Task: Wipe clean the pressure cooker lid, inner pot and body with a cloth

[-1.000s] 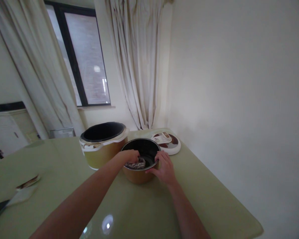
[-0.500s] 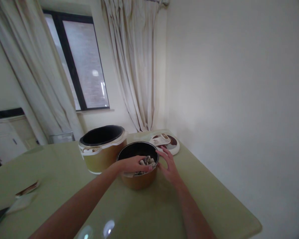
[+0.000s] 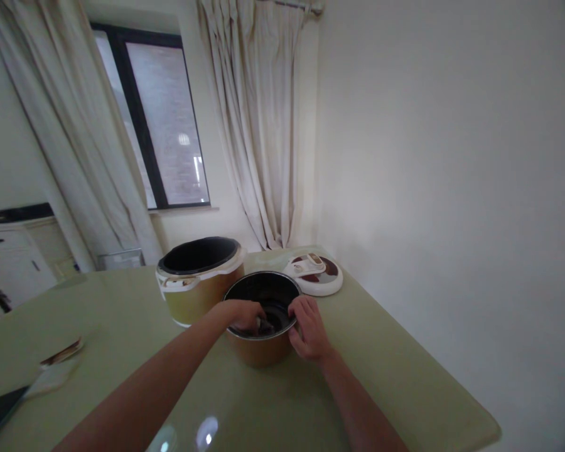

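An inner cooker pot point(image 3: 260, 353), black inside and copper-brown outside, stands on the green table. My left hand point(image 3: 243, 315) reaches over its near left rim, the fingers closed on a greyish patterned cloth point(image 3: 265, 326) down inside. Only a small part of the cloth shows; the hand and the rim hide the rest. On the right side, my right hand point(image 3: 307, 328) pinches the pot's rim, fingertips over the edge and thumb against the outer wall.
Behind the pot to the left stands the gold and white cooker body point(image 3: 207, 294), open at the top. A white and brown lid point(image 3: 327, 286) lies behind to the right. A spatula-like item point(image 3: 59, 353) and a dark flat object point(image 3: 0, 405) lie at left on the table point(image 3: 258, 414).
My left hand lifted the cloth to the rim, then lowered it back inside the pot. My right hand loosened its fingers and has closed on the rim again.
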`<state>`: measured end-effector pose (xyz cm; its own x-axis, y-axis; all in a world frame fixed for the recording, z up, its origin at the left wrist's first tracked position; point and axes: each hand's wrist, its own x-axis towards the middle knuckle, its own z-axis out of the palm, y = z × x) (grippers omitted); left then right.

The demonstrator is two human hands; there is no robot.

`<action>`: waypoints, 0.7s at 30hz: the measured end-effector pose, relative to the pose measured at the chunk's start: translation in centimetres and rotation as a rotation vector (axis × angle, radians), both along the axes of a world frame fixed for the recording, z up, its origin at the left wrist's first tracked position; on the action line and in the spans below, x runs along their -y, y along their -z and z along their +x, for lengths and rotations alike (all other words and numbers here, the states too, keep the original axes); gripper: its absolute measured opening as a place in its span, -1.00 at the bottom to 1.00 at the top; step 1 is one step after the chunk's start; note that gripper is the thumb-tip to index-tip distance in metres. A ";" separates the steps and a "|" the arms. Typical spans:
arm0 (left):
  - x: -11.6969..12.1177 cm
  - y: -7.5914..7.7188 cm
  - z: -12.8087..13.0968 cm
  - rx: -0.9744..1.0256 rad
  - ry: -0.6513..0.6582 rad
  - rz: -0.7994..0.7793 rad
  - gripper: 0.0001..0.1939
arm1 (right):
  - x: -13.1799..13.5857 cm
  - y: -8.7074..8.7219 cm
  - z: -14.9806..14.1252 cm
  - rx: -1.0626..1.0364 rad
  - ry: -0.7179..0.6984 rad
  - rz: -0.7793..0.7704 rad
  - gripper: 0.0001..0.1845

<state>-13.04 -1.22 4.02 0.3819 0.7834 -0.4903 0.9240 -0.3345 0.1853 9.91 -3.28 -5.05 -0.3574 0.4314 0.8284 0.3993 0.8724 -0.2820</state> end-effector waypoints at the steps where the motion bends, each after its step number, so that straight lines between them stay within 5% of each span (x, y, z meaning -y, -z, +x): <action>1: 0.1 -0.1 -0.1 -0.017 -0.010 0.014 -0.43 | 0.3 -0.1 -0.1 -0.005 0.013 0.012 -0.79; 6: 0.0 -0.1 0.4 -0.052 -0.006 0.060 -0.47 | 2.9 0.2 -2.7 0.039 0.029 0.123 -0.56; 10: 0.3 -0.4 0.8 -0.035 0.019 0.053 -0.56 | 2.7 1.2 -4.0 0.127 0.076 0.202 -0.76; 21: -1.1 -2.1 2.4 0.024 -0.024 0.176 -0.53 | -2.8 1.2 2.9 -0.034 0.145 -0.036 -0.80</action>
